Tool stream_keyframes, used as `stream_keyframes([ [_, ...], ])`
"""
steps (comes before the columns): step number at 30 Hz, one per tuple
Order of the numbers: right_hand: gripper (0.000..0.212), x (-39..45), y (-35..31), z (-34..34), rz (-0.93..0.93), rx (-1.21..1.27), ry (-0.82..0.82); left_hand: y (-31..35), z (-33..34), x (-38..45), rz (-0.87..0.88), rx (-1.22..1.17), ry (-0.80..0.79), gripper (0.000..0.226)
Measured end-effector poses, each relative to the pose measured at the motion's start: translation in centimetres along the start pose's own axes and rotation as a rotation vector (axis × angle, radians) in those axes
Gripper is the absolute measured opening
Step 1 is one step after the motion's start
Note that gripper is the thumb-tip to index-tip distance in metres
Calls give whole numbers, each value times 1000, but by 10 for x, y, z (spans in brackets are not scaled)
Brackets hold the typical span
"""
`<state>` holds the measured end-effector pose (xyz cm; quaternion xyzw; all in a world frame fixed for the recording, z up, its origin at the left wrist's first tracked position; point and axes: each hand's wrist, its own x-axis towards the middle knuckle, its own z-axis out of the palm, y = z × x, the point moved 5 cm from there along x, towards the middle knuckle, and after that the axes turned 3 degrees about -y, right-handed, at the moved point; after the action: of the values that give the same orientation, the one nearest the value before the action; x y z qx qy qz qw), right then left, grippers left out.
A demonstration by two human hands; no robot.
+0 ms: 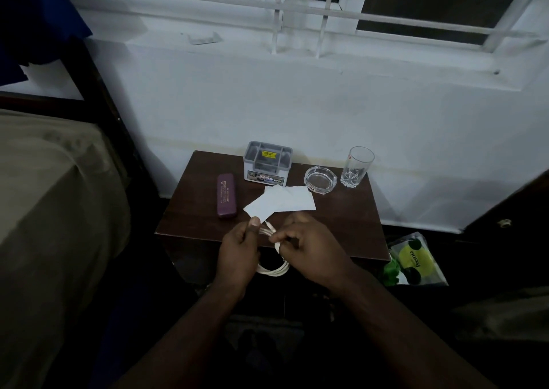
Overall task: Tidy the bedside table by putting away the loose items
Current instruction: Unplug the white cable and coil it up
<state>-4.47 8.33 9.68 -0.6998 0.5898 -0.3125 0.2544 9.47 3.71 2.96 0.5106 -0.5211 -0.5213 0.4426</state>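
Both hands work at the near edge of the desk (190,210): the left hand (237,249) pinches one end of a white cable (274,268) between thumb and fingers, and the right hand (309,246) grips the strand just beside it, a loop hanging below them. The organiser (267,163) with open compartments stands at the far edge, straight ahead and slightly left, so either hand could carry the coil there. Papers (282,203) lie between; the case (226,195) lies left, long axis running near to far.
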Motion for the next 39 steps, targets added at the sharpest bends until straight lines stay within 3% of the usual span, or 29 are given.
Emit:
stream_keyframes([
  [5,42,3,2,-1,50,52,88,-1,-1,0,-1,-23,16,33],
  [10,21,2,0,1,77,63,139,-2,-1,1,4,1,8,33],
  [19,23,-6,10,5,42,120,98,-3,-2,2,4,-4,16,41],
  [23,35,-5,15,3,152,233,148,-1,-3,1,-1,11,60,36],
  [28,28,-7,13,8,167,316,155,1,-5,0,-4,30,80,35],
  [31,27,-8,13,11,65,203,127,0,-5,0,-3,27,58,40],
  [39,24,-4,5,27,103,-193,-55,8,2,-8,32,93,-1,46],
])
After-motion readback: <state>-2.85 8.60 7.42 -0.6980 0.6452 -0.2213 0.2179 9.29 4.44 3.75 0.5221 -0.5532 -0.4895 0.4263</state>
